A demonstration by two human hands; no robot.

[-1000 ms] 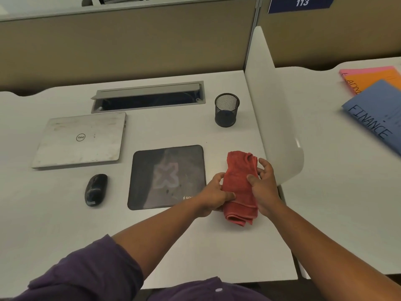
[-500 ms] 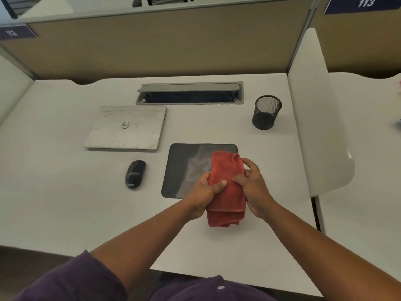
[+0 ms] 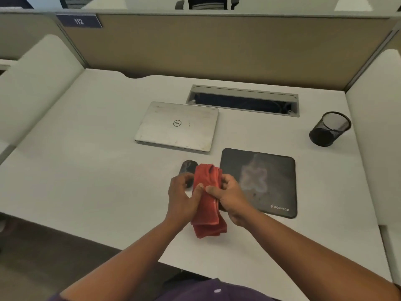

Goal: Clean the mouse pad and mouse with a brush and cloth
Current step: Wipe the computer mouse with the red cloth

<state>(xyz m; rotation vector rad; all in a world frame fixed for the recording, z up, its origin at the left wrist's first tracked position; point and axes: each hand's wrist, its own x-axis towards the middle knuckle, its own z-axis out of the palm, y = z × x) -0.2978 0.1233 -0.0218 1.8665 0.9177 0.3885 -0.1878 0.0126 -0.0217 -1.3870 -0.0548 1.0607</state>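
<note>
A folded red cloth is held upright above the white desk by both hands. My left hand grips its left side and my right hand pinches its right side. The dark mouse lies just behind the cloth and my left hand, mostly hidden by them. The dark grey mouse pad, with a pale smudge in its middle, lies to the right of my right hand. No brush is in view.
A closed silver laptop lies behind the mouse. A cable tray slot is set in the desk farther back. A black mesh pen cup stands at the right, near a white side divider.
Both hands have carried the cloth leftward, from right of the mouse pad, across it, to just in front of the mouse. The camera view has also turned left.
</note>
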